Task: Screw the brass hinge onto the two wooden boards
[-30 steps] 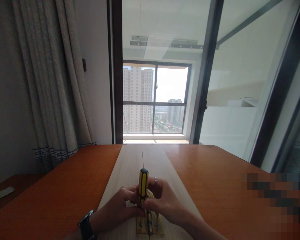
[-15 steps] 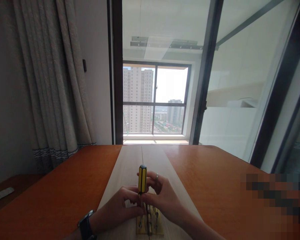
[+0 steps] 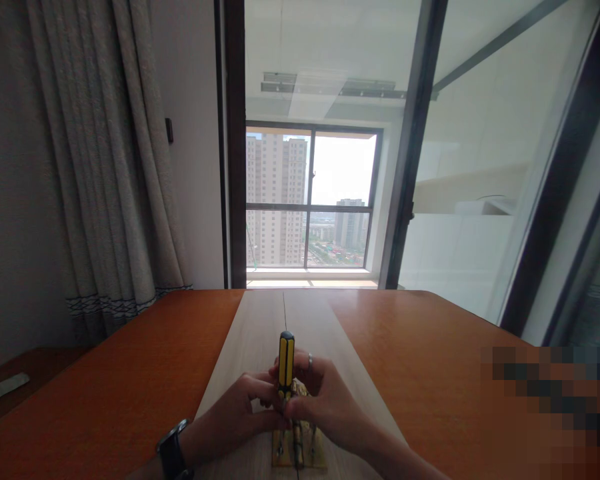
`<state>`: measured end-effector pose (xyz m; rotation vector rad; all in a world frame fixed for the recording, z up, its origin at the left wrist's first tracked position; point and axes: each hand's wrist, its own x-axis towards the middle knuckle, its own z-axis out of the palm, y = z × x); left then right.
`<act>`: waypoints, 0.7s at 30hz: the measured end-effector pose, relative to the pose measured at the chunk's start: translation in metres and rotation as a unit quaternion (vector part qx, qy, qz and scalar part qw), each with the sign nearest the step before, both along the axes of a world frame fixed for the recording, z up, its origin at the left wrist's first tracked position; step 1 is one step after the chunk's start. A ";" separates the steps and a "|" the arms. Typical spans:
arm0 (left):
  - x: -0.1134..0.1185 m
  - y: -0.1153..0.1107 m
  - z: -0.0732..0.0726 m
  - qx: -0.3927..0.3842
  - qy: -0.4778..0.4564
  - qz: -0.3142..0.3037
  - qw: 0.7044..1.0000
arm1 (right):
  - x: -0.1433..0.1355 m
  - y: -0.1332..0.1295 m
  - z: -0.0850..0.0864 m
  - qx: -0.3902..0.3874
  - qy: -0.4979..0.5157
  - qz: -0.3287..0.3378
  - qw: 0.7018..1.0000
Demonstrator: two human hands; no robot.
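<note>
A screwdriver (image 3: 287, 360) with a yellow and black handle stands nearly upright over a brass-coloured hinge (image 3: 283, 460). My right hand (image 3: 330, 403), a ring on one finger, grips the lower end of the handle between thumb and fingers. Close against it, my left hand (image 3: 245, 408) is closed around the shaft just below the handle, with a dark watch on the wrist. The tip of the tool is hidden by my fingers. Lying flat, the hinge straddles the seam between two pale wooden boards (image 3: 250, 333); its far part is covered by my hands.
The boards run lengthwise over an orange-brown wooden table (image 3: 420, 360). A grey curtain (image 3: 105, 167) hangs at the left. Behind the table are dark-framed glass doors and a window (image 3: 310, 207). A pale strip (image 3: 3, 390) lies at the far left. The lower right corner is pixelated.
My right hand has shifted slightly down and turned at the handle, its fingers drawn closer to my left hand. The screwdriver has moved a touch right and down. My left hand has hardly moved.
</note>
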<state>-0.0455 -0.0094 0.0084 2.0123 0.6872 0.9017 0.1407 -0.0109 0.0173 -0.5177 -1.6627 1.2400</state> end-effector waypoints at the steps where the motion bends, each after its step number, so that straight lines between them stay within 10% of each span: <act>1: 0.000 0.000 -0.001 0.003 0.003 0.002 1.000 | -0.001 0.001 0.000 -0.005 0.000 -0.005 1.000; 21: 0.003 -0.007 0.012 0.040 0.006 -0.031 0.999 | -0.001 -0.002 0.004 -0.060 0.044 0.044 0.996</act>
